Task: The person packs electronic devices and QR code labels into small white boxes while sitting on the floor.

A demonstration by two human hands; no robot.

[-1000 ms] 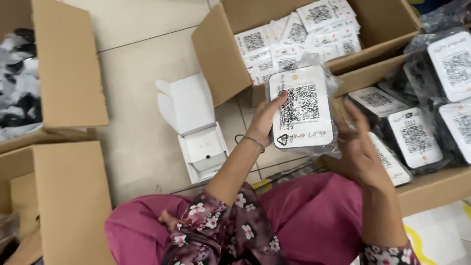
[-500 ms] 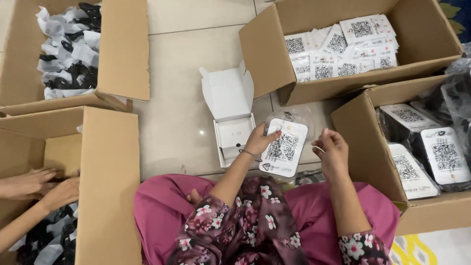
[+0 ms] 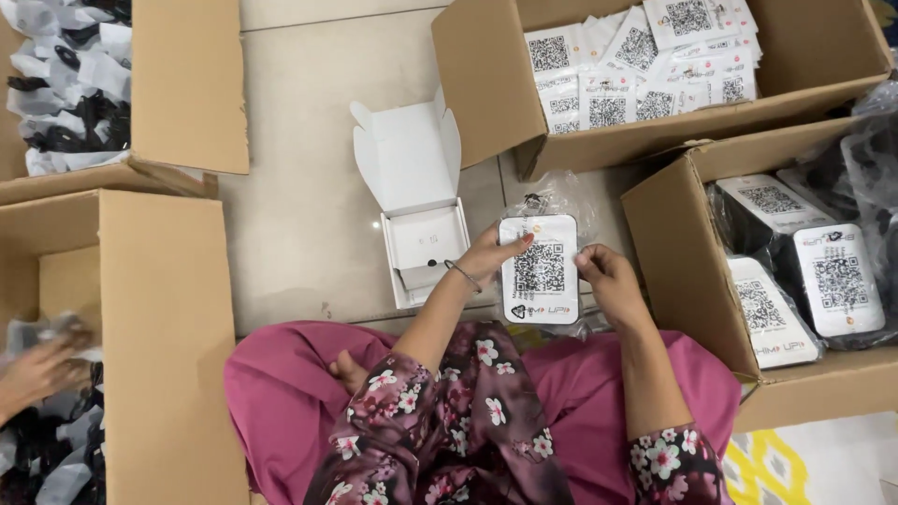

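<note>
Both hands grip one white device (image 3: 540, 269): the left hand (image 3: 486, 257) pinches its left edge with fingertips on the face, and the right hand (image 3: 608, 279) is closed on its right edge, the device standing upright between them with its square code panel facing up at the camera. A clear bag (image 3: 552, 194) bunches at twelve o'clock from the device, touching its top edge, and it seems half off. The device hangs over the floor (image 3: 299, 215) just past the person's knees. At nine o'clock from it sits a small open white box (image 3: 421, 238), lid flap raised, just beside the left wrist. At three o'clock is a carton (image 3: 687, 281) of bagged devices; at one o'clock another carton (image 3: 486, 93) holds loose white cards. At the far left edge, another person's hand (image 3: 37, 369) reaches into a carton (image 3: 164, 327) of dark bagged items. The risk, as I judge it: edge-only holds on a smooth casing could let it slip onto the tiles, and the clinging bag could snag or tear when pulled.
</note>
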